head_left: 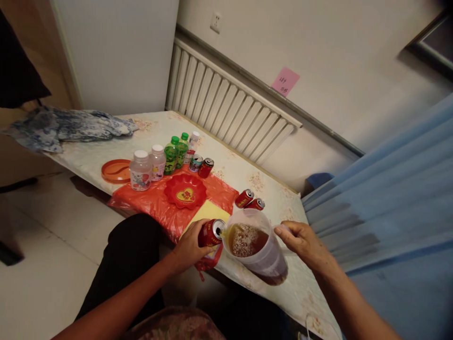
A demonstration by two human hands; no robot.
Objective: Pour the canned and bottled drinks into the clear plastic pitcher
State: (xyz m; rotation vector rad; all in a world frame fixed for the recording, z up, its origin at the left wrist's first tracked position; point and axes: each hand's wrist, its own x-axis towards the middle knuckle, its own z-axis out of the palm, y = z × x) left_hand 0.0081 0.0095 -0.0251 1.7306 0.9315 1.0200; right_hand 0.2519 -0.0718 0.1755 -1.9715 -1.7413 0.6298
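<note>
My left hand (191,244) is wrapped around a red drink can (208,234) with an opened top. My right hand (300,237) grips the handle of a translucent plastic jug (269,267) that holds brown, bubbly liquid (246,241). The can's mouth meets the left rim of the jug, and a small yellowish streak of liquid shows there. Which way it runs I cannot tell. Just behind the jug are two more red cans (244,198), both with opened tops.
On the flowered tablecloth (256,181), a red plastic bag (141,200) lies under a scalloped red dish (171,191). Behind stand clear jars (140,172), green bottles (171,158), a teal can (196,164) and a further red can (205,168). An orange lid (116,177) lies left; a blue curtain (392,198) hangs right.
</note>
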